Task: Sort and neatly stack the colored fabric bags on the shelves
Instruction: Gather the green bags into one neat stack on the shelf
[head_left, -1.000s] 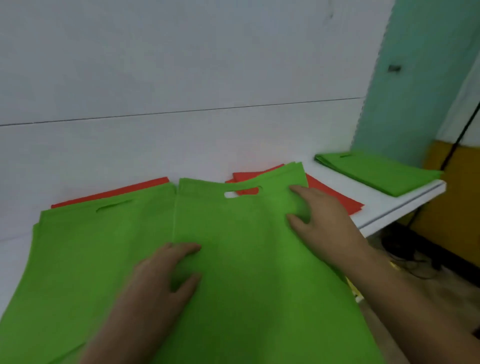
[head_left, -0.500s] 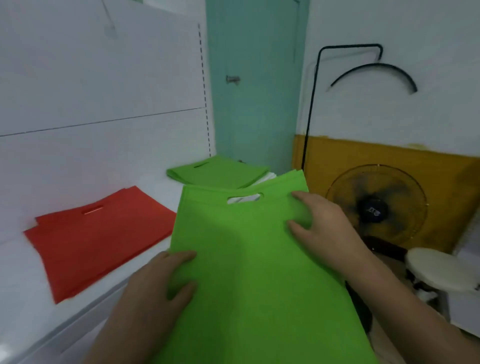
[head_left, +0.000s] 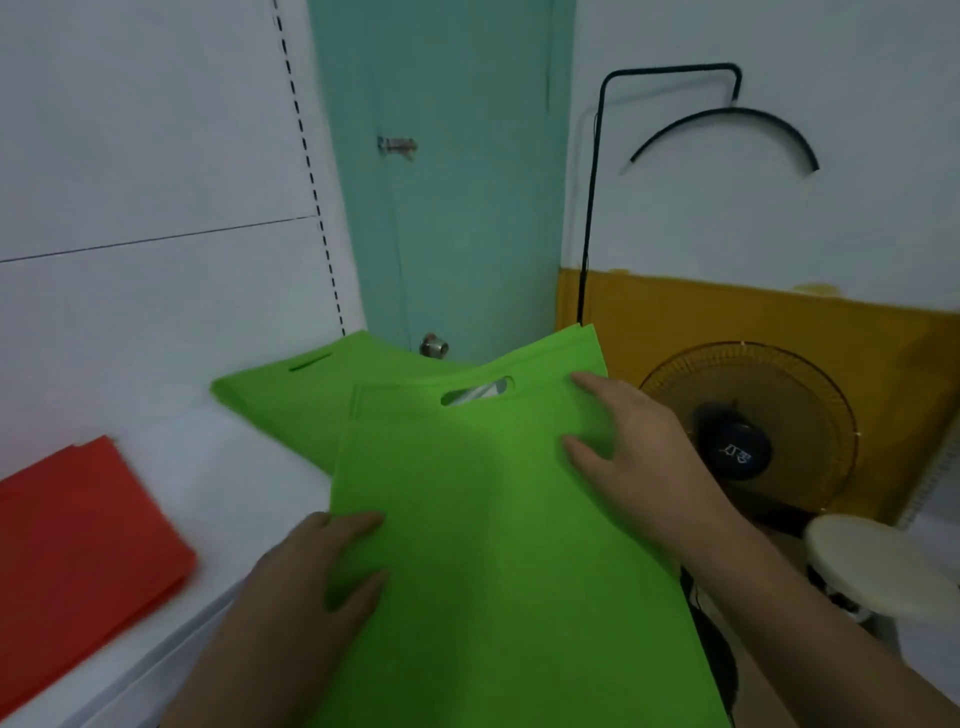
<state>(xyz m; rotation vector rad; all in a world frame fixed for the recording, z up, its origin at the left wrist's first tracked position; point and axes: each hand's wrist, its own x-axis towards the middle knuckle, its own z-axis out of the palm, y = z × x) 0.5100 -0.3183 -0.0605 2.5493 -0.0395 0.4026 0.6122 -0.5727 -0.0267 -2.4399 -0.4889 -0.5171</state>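
I hold a stack of flat green fabric bags with a cut-out handle, lifted off the white shelf. My left hand grips its left edge, thumb on top. My right hand grips its upper right edge, fingers spread over the fabric. Behind it, a second pile of green bags lies at the shelf's far right end, partly covered by the held stack. A pile of red bags lies on the shelf at the left.
A teal door stands beyond the shelf's end. To the right are a floor fan against a yellow and white wall, a black cable running up the wall, and a round white stool.
The view has swung right from the shelf toward the door and fan. The held green stack has travelled right with both hands, toward the far green pile; the red pile has slid left.
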